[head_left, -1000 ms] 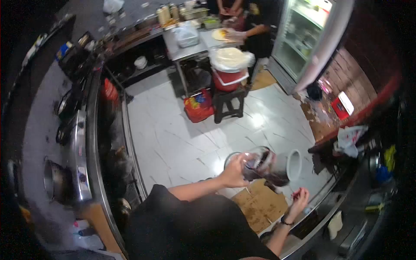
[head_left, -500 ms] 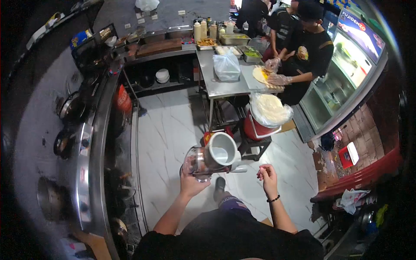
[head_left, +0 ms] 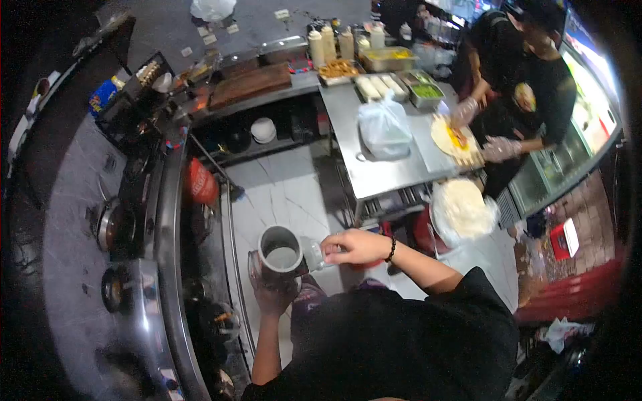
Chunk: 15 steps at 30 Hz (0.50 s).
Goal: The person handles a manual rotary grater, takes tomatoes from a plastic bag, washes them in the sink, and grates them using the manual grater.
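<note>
Grey and open-mouthed, a cup [head_left: 280, 250] is held over the pale tiled floor [head_left: 271, 194], in front of the person's dark shirt [head_left: 381, 341], its mouth turned up toward the camera. The left hand [head_left: 275, 296] is clamped on it from below, partly in shadow, with a see-through piece showing along the cup's left edge. The right hand [head_left: 358, 247], with a dark beaded bracelet [head_left: 392, 249] at the wrist, reaches across to the cup's other side, its fingertips at a pale, handle-like part [head_left: 313, 255]; whether they are closed on it, I cannot tell. The hands are near each other, with the cup between them. Beyond, a steel surface [head_left: 374, 177] carries a tied plastic bag [head_left: 386, 130], a tray of white rolls [head_left: 381, 87] and a tray of something green [head_left: 426, 91]. At its right side, a co-worker's gloved hands [head_left: 463, 113] are at a flatbread [head_left: 443, 137] with a yellow filling. Near that corner of the surface stands a red bucket [head_left: 425, 230], topped by pale rounds [head_left: 466, 206] in clear plastic. Squeeze bottles [head_left: 328, 45] stand at the back, and a brown board [head_left: 251, 85] lies to their left. Along the left runs a stove [head_left: 150, 301] with a steel front.
</note>
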{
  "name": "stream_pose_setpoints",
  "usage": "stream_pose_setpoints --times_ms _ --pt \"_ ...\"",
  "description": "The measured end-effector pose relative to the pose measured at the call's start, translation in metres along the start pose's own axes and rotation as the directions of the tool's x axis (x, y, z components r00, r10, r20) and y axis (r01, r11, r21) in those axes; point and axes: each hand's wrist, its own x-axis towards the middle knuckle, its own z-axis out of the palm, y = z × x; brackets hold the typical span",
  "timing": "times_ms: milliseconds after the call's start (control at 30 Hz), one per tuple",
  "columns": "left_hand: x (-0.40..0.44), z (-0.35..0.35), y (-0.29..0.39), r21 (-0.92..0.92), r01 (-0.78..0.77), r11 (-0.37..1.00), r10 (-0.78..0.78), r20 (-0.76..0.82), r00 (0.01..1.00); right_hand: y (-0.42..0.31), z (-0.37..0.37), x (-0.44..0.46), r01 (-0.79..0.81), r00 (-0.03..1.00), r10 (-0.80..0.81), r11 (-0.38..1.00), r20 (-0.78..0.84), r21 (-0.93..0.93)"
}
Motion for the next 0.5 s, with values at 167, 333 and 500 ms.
stream_pose_setpoints --times_ms 167,333,500 --pt "0.112 -0.003 -0.067 0.372 -0.159 0.914 0.144 0.067 0.987 0.048 -0.018 0.088 0.054 0.995 -0.056 0.998 -0.087 -0.032" --pt "0.251 0.009 -0.118 -0.249 -0.127 0.960 0.132 0.002 0.991 0.073 -0.044 0.157 -0.318 0.921 0.298 0.947 -0.250 -0.045" --pt "0.394 0.013 -0.116 -0.499 -0.300 0.813 0.354 0.014 0.935 0.137 -0.064 0.186 -0.344 0.591 0.372 0.919 -0.716 0.194"
